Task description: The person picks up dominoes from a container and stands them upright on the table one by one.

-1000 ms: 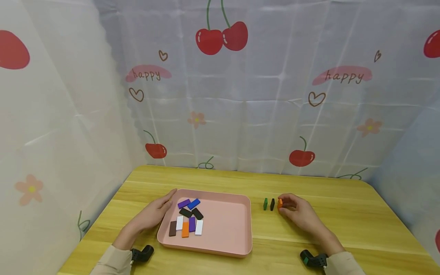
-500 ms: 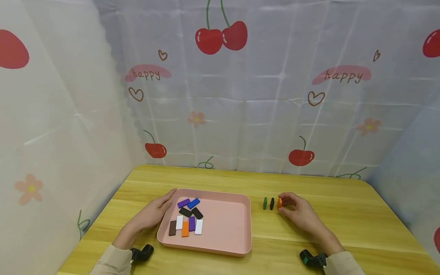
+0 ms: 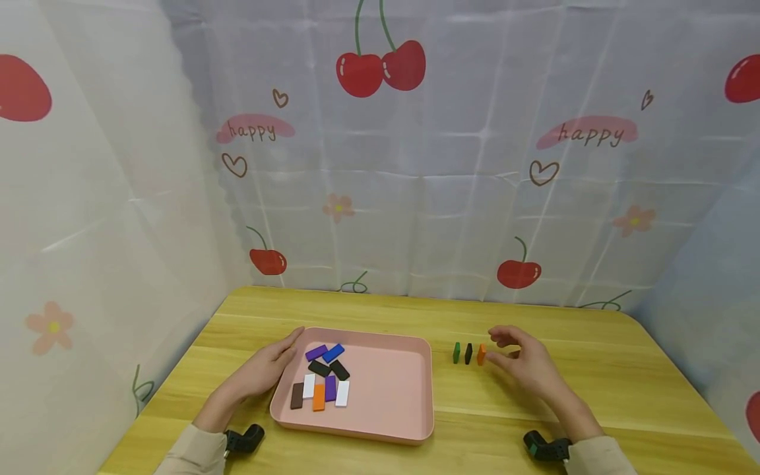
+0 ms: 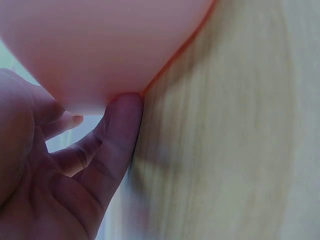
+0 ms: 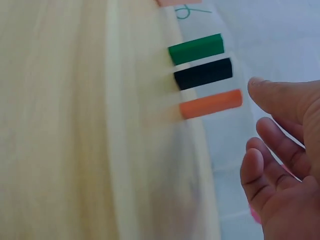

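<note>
Three dominoes stand upright in a row right of the tray: a green domino [image 3: 456, 353], a black domino [image 3: 469, 353] and an orange domino [image 3: 481, 354]. My right hand [image 3: 525, 363] is just right of the orange one, thumb and fingers spread apart, holding nothing; the right wrist view shows a gap between its thumb and the orange domino [image 5: 211, 104]. On the left, my left hand [image 3: 264, 369] rests against the pink tray [image 3: 386, 396], its extended fingers along the left wall. In the left wrist view the fingertips touch the tray's corner [image 4: 100, 55].
Inside the tray, several dominoes lie flat towards the left, among them a blue domino [image 3: 334, 353], a brown domino [image 3: 297, 396] and another orange domino [image 3: 318, 397]. The wooden table [image 3: 380, 307] ends at a printed curtain [image 3: 415, 198] behind.
My right hand has let go of the orange domino and drawn back slightly to the right, its fingers spreading. The domino stays standing. My left hand keeps its place on the tray.
</note>
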### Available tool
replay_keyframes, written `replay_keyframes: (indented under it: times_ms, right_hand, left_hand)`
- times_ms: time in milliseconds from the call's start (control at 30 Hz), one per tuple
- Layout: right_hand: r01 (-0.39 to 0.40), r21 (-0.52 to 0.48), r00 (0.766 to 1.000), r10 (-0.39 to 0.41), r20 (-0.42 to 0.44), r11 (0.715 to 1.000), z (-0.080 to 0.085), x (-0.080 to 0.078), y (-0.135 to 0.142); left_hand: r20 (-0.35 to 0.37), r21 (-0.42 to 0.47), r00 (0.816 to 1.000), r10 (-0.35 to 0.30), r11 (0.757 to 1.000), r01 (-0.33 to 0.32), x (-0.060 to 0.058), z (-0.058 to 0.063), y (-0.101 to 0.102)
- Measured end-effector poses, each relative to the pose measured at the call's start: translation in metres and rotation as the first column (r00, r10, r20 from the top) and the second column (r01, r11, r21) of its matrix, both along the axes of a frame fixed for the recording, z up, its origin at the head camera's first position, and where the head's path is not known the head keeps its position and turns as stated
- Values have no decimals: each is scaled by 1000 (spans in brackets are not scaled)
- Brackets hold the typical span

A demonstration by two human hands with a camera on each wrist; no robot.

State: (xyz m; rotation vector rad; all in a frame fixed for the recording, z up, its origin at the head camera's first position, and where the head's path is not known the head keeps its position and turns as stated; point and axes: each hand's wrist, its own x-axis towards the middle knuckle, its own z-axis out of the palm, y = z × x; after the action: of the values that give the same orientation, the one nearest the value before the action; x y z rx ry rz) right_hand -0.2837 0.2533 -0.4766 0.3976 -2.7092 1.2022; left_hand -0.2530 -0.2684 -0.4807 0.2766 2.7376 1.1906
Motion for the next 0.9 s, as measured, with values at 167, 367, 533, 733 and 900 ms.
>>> replay_keyframes:
  times_ms: [167, 367, 533, 733, 900]
  right_hand:
    - [8, 8, 998, -8, -55, 1000, 9, 4, -8]
    - [-32, -16, 997, 30, -76, 999, 19, 9, -29]
    - [-81, -34, 996, 80, -41, 996, 23, 9, -47]
    - [-157, -62, 988, 156, -21, 986, 29, 7, -66]
    - [-235, -95, 972, 235, -9, 967, 34, 4, -86]
  left_hand:
    - [-1, 9, 1000, 2, 1000, -2, 0, -1, -1]
    - [-12, -5, 1000, 0, 1000, 0, 0, -1, -1]
    - [-7, 7, 1000, -1, 1000, 1, 0, -2, -1]
    - [-8, -3, 1000, 0, 1000, 0, -2, -4, 0]
    - [-7, 1, 1000, 0, 1000, 0, -2, -4, -2]
